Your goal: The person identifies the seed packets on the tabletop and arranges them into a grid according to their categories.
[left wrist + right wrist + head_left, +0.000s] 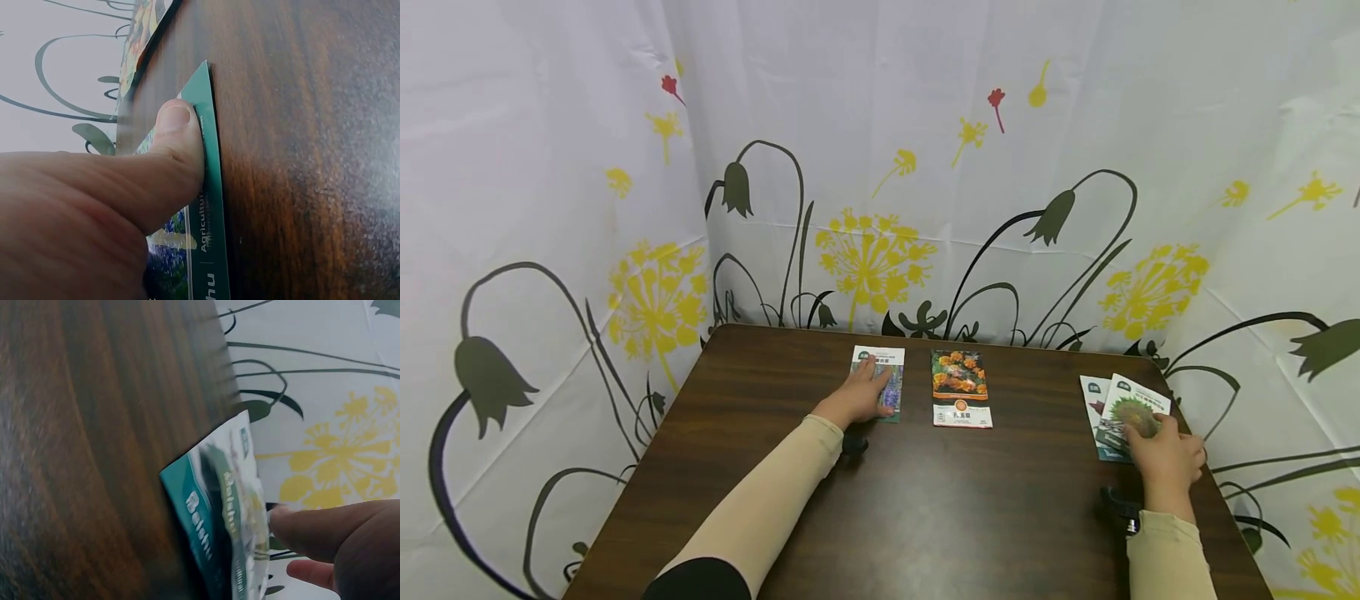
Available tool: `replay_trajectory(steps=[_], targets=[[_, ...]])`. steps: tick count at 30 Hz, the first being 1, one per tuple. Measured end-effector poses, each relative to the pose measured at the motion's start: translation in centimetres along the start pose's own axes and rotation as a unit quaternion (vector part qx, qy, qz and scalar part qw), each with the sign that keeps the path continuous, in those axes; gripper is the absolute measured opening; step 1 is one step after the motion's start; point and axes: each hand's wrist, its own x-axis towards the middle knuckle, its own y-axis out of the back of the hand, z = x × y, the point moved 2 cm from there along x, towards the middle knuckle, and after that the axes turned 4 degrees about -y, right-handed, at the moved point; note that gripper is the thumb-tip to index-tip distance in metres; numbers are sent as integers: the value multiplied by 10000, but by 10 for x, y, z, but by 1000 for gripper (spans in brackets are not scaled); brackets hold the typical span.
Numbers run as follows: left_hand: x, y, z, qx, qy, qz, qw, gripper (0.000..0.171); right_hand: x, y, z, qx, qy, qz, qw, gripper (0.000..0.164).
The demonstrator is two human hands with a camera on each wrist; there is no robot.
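On the far middle of the table, my left hand [856, 395] lies over a seed packet [895, 380] with purple flowers and a green lower band. Its fingers are spread, and the thumb [178, 134] presses on the green band in the left wrist view. At the right side, my right hand [1168, 460] holds the edge of a seed packet [1131, 408] with a round, spiky green plant. That packet overlaps another seed packet [1092, 400] beneath it. In the right wrist view, the upper packet [230, 512] is tilted slightly above the teal-banded lower packet [190, 506].
A seed packet with orange flowers [961, 387] lies flat just right of my left hand. The dark wooden table [955, 508] ends at a white curtain [880, 125] printed with flowers. Black wrist straps [853, 444] sit under my sleeves.
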Motion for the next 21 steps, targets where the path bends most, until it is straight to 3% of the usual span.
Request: replay_trajectory(steps=[5,12,15,21], targets=[[2,-4,-3,-3,22,-8,10000,97,5,-4,9,-244,-97,-196,9995,91],[1,-2,-4,-37,11,105,9999,95,13,-8,8,-222,223,-54,9995,86],[4,-8,-8,-238,-78,145,9996,96,14,-10,10,-173,170,-4,9997,88],[3,-3,-3,-272,-35,59,9996,97,16,-10,7,-207,209,129,9995,90]])
